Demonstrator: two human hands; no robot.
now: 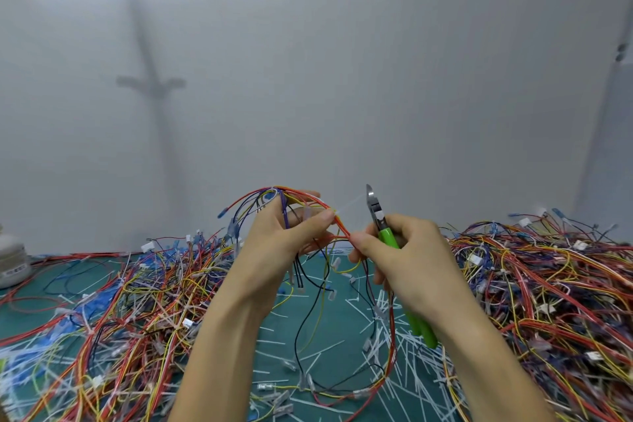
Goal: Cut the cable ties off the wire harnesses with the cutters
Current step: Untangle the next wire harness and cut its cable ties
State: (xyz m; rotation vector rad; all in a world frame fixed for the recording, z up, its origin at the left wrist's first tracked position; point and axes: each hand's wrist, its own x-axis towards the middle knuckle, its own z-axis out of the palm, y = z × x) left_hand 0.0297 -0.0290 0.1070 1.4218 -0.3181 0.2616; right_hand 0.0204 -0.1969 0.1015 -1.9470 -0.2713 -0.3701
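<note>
Your left hand (284, 243) pinches the harness (301, 197) by its cable tie (349, 205); your right hand (414, 260) grips the cutters (388, 236). Next, set blades on the tie, sparing wires.

This looks like a workbench in a wiring assembly or rework shop. A green cutting mat (329, 329) covers the bench top. Left of the mat's middle lies a deep heap of wire harnesses (113, 301) in red, yellow, blue and black; right of it lies a second heap (548, 284). Cut white cable ties (407, 349) litter the mat's bare middle. Above the mat, the left hand (274, 243) holds one harness (340, 228) and the right hand (411, 257) grips green-handled cutters (388, 237). Behind the mat stands a plain white wall (342, 79). At the mat's far left edge sits a white object (12, 264), perhaps a tape roll.
</note>
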